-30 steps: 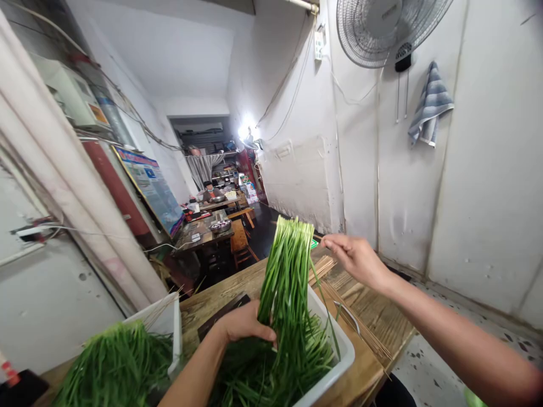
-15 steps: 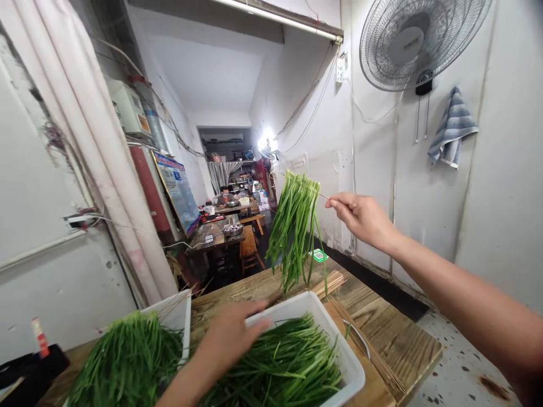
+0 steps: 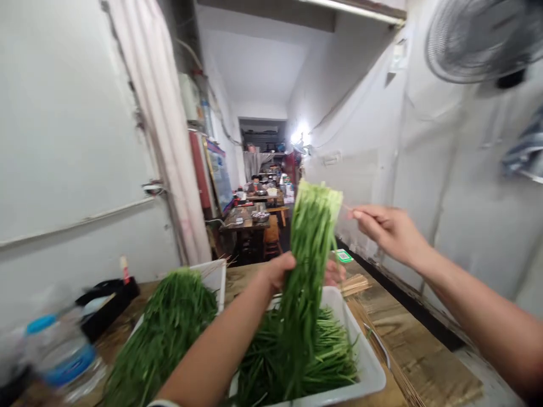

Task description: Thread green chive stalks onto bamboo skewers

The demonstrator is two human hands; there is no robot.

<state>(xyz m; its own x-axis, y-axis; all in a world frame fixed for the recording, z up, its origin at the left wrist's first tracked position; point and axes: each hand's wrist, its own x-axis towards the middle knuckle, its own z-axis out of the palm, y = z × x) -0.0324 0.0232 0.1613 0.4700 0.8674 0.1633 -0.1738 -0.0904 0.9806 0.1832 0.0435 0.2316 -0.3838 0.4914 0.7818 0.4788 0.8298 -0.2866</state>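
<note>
The left hand point(image 3: 276, 271) curled behind the bunch point(image 3: 313, 240), grasping it below the pale ends; the leaves hung over the tray point(image 3: 379, 370), between its left and right edges. The right hand point(image 3: 390, 229) pinched the skewer point(image 3: 346, 208) just beside the bunch's upper right corner.

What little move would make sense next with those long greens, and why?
Probably carrying the lifted greens over to the left tub. The right hand pinches a thin stick by their pale end, the left hand wraps around them lower down, and that tub holds similar greens with pale ends showing.
</note>
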